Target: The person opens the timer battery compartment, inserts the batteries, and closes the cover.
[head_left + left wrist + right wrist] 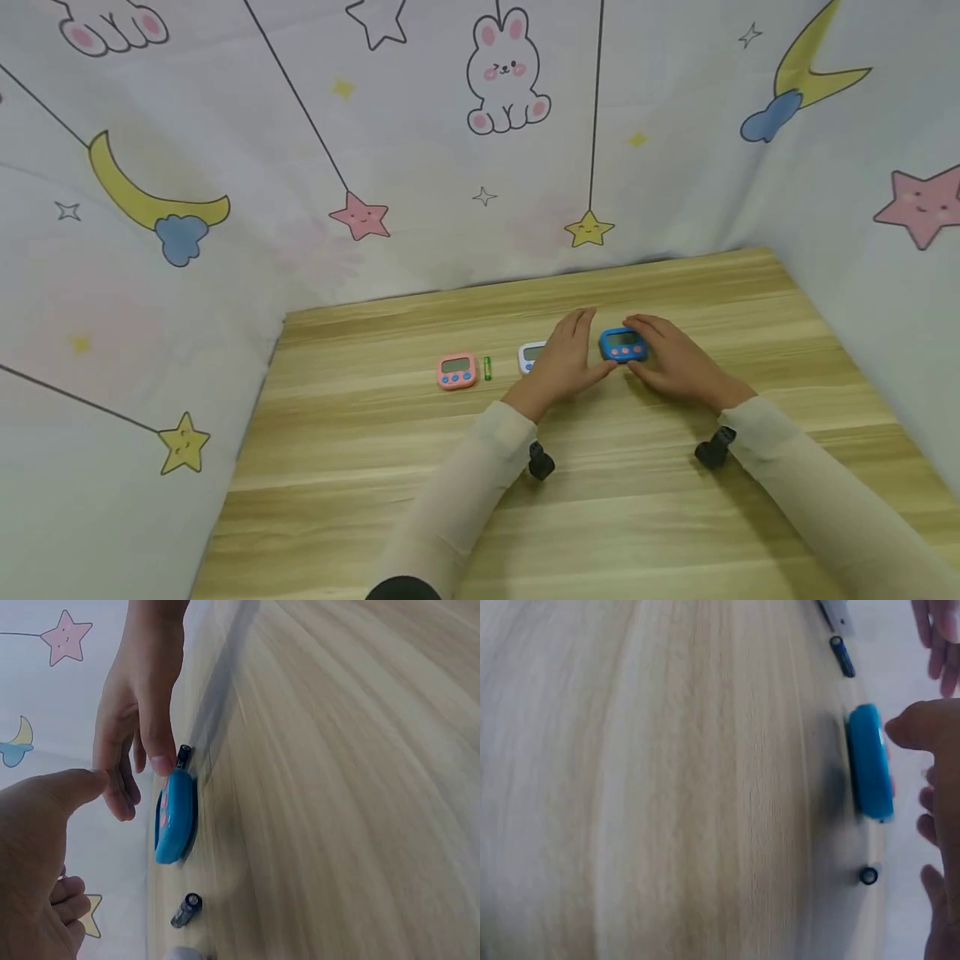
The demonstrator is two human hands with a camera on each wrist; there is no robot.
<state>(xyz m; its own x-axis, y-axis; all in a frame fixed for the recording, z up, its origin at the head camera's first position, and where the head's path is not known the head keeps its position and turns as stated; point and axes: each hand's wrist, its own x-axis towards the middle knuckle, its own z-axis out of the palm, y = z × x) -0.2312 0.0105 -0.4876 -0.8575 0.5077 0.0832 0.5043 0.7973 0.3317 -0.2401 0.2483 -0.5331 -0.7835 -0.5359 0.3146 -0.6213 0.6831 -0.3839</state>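
Observation:
A blue digital timer (623,344) with pink buttons lies face up on the wooden table. My right hand (681,362) is at its right side, fingers loosely bent by the far edge and thumb by the near edge; whether they touch is unclear. To the timer's left hovers my left hand (561,362), fingers extended and thumb spread, holding nothing. It partly covers a white timer (531,355). In the right wrist view, one dark battery (842,657) lies between the white and blue timers. Another battery (868,875) lies on the blue timer's other side.
Farther left on the table (360,467) lies a pink timer (457,372) with blue buttons. Beside it is a green battery (487,368). A printed cloth (420,150) with moons, stars and a rabbit hangs along the table's back and sides.

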